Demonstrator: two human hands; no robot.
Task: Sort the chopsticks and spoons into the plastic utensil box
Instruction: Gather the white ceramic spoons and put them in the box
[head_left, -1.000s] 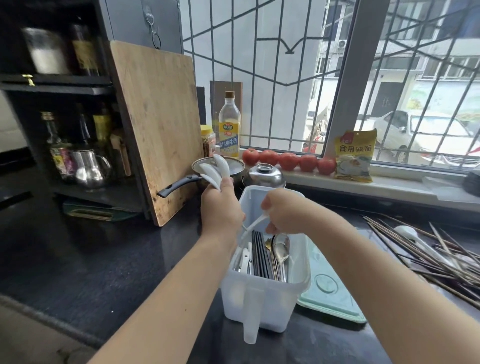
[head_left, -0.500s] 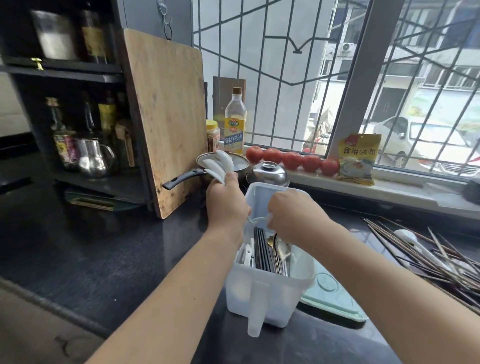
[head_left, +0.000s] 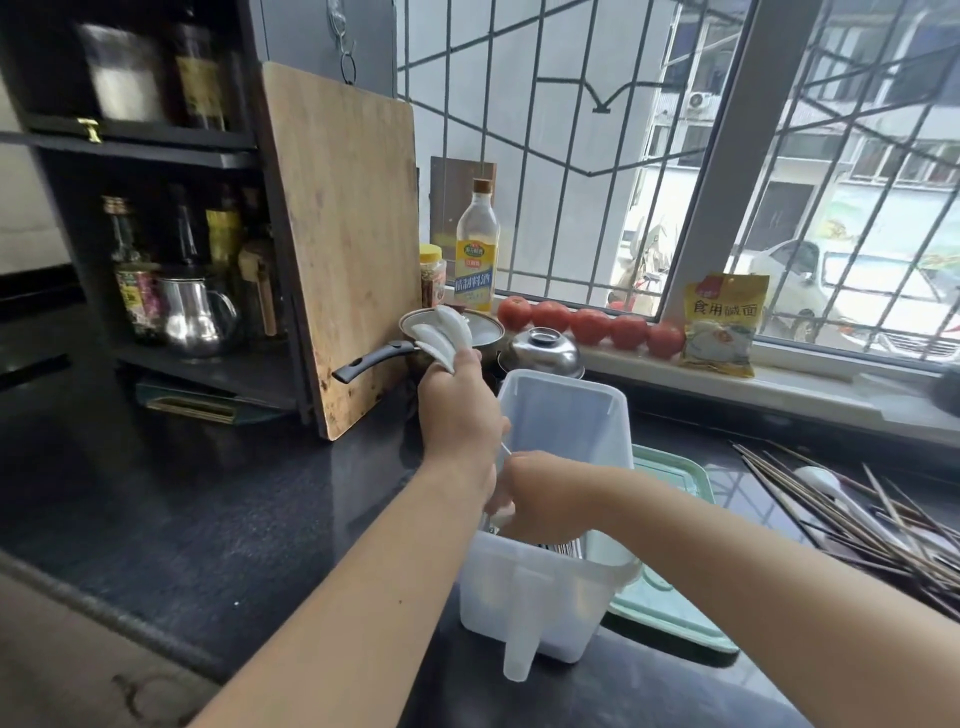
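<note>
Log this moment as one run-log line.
left hand: holds white spoons | right hand: lowering spoon into utensil box | chopsticks: unsorted

Leaning cutting board (head_left: 345, 249), oil bottle (head_left: 477, 249) — tomatoes (head_left: 589, 326) along windowsill (head_left: 779, 384)

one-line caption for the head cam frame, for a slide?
Left hand holds white spoons above the plastic utensil box while the right hand reaches inside; chopsticks wait on the counter.

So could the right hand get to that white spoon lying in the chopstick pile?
Probably yes: the white spoon lies on top, uncovered, on the right hand's own side, though that hand is now down in the utensil box.
</note>
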